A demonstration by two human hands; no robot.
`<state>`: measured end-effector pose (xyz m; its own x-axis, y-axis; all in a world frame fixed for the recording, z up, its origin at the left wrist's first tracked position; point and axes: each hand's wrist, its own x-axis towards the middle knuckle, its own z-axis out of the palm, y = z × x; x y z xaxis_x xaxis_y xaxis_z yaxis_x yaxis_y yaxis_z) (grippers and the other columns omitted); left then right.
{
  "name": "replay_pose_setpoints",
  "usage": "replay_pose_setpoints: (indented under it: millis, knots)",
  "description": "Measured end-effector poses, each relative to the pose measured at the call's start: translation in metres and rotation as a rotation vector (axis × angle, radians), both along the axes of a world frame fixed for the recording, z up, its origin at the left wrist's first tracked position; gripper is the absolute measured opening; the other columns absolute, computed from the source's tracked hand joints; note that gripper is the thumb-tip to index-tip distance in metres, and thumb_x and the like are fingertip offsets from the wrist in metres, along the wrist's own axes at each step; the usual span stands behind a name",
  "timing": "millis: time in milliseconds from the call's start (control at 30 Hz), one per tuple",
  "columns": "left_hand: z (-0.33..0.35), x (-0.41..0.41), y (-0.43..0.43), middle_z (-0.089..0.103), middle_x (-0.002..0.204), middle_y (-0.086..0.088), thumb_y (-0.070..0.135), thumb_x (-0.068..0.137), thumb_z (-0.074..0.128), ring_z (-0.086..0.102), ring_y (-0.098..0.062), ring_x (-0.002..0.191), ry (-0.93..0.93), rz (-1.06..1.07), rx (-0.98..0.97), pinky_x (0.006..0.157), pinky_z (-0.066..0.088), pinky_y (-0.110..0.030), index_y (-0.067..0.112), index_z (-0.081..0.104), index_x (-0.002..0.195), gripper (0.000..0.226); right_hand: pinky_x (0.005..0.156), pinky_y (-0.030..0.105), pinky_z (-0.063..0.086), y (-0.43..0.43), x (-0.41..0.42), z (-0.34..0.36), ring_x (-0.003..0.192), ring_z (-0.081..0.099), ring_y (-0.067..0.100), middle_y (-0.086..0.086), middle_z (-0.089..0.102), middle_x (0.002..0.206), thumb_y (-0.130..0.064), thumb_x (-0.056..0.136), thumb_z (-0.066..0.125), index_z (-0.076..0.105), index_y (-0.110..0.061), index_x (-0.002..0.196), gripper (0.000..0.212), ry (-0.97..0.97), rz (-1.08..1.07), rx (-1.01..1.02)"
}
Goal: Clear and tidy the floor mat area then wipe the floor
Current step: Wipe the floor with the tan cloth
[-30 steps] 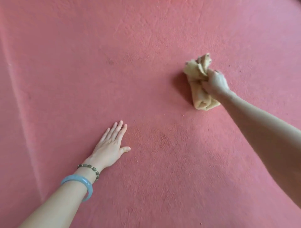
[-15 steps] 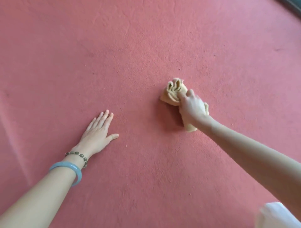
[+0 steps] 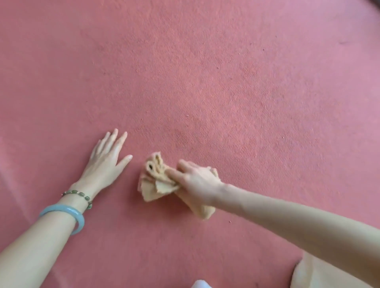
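Note:
A crumpled yellow cloth (image 3: pixel 156 181) lies bunched on the red floor (image 3: pixel 205 82) near the middle of the view. My right hand (image 3: pixel 197 181) grips the cloth from the right and holds it down against the floor. My left hand (image 3: pixel 107 160) rests flat on the floor just left of the cloth, fingers straight and spread, a short gap away from it. A pale blue bangle and a green bead bracelet sit on my left wrist.
The red floor fills nearly the whole view, with small specks scattered on it. A faint crease runs along the left edge (image 3: pixel 12 185). My knee (image 3: pixel 320 273) shows at the bottom right, and a dark edge (image 3: pixel 373 2) sits in the top right corner.
My right hand has dragged the cloth across the floor from the far right toward me and to the left, ending close to my left hand, which stays flat on the floor.

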<state>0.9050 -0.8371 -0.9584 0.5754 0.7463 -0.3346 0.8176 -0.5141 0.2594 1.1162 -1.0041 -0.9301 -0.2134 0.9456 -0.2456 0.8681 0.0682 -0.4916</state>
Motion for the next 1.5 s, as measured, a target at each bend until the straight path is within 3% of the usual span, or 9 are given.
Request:
replay_pose_setpoints:
  millis: [133,400,533,700,967,1100,1200,1300,1500]
  knots:
    - [-0.003,0.016,-0.006,0.001,0.159,-0.002,0.040,0.095,0.042,-0.003,-0.016,0.146,0.004,-0.041,0.001,0.118,0.000,-0.035,0.025,0.008,0.150,0.066,0.072,0.041,0.047,0.010,0.135,0.009,0.086,0.057,0.036,0.012,0.048,0.093,-0.014,0.087,0.052,0.057,-0.007,0.103,0.018,-0.063,-0.531,0.008]
    - [-0.005,0.054,-0.017,0.002,0.159,-0.002,0.042,0.095,0.041,-0.003,-0.016,0.146,-0.015,-0.202,0.013,0.118,-0.001,-0.034,0.023,0.007,0.150,0.068,0.074,0.047,0.043,-0.059,0.265,0.017,0.092,0.053,0.046,0.027,0.048,0.104,-0.012,0.085,0.049,0.051,-0.004,0.108,0.024,-0.432,-0.999,-0.044]
    - [-0.007,0.073,-0.027,0.001,0.159,-0.001,0.043,0.095,0.041,-0.004,-0.016,0.146,-0.013,-0.307,0.028,0.118,-0.002,-0.033,0.024,0.006,0.150,0.068,0.063,0.044,0.044,-0.062,0.191,0.010,0.089,0.054,0.037,0.021,0.047,0.103,-0.016,0.086,0.054,0.051,-0.011,0.115,0.029,-0.413,-0.679,0.022]
    - [-0.016,0.079,-0.038,0.004,0.159,-0.002,0.053,0.094,0.027,0.000,-0.017,0.146,0.044,-0.449,0.061,0.117,-0.005,-0.031,0.024,0.005,0.150,0.067,0.044,0.034,0.050,-0.097,0.059,-0.008,0.066,0.059,0.029,0.011,0.058,0.088,-0.011,0.058,0.073,0.050,-0.013,0.111,0.059,-0.311,-0.164,0.162]
    - [-0.019,0.077,-0.042,0.004,0.158,-0.003,0.058,0.089,0.016,-0.003,-0.017,0.145,0.033,-0.462,0.064,0.115,-0.013,-0.028,0.024,0.007,0.150,0.070,0.044,0.028,0.043,-0.132,0.012,-0.004,0.062,0.053,0.019,0.003,0.054,0.088,-0.019,0.075,0.063,0.055,-0.019,0.110,0.037,-0.019,0.221,0.091]
    - [-0.021,0.078,-0.048,0.005,0.158,-0.006,0.060,0.088,0.017,-0.001,-0.020,0.145,0.055,-0.485,0.081,0.114,-0.014,-0.029,0.026,0.008,0.149,0.071,0.062,0.039,0.052,-0.093,0.087,0.005,0.092,0.058,0.024,0.005,0.048,0.107,-0.039,0.083,0.043,0.050,-0.019,0.121,0.043,-0.048,-0.152,-0.094]
    - [-0.023,0.078,-0.049,0.004,0.158,-0.006,0.061,0.088,0.016,-0.002,-0.020,0.145,0.070,-0.483,0.102,0.115,-0.013,-0.031,0.027,0.006,0.149,0.071,0.073,0.045,0.051,-0.078,0.156,0.003,0.082,0.057,0.033,0.013,0.049,0.097,-0.044,0.076,0.034,0.057,-0.005,0.109,0.056,-0.026,-0.454,-0.070]
    - [-0.024,0.076,-0.048,-0.002,0.158,-0.003,0.062,0.088,0.013,-0.010,-0.016,0.144,0.095,-0.497,0.120,0.115,-0.013,-0.032,0.029,0.001,0.149,0.071,0.072,0.045,0.049,-0.077,0.203,0.002,0.077,0.053,0.033,0.012,0.044,0.090,-0.035,0.082,0.043,0.054,-0.002,0.102,0.040,-0.154,-0.582,-0.040]
    - [-0.023,0.077,-0.049,0.002,0.157,-0.004,0.061,0.090,0.016,-0.002,-0.021,0.145,0.147,-0.521,0.163,0.115,-0.012,-0.034,0.027,0.002,0.149,0.069,0.075,0.047,0.044,-0.078,0.262,0.007,0.092,0.052,0.047,0.026,0.045,0.111,-0.016,0.086,0.050,0.046,-0.004,0.113,0.030,-0.392,-0.940,-0.086]
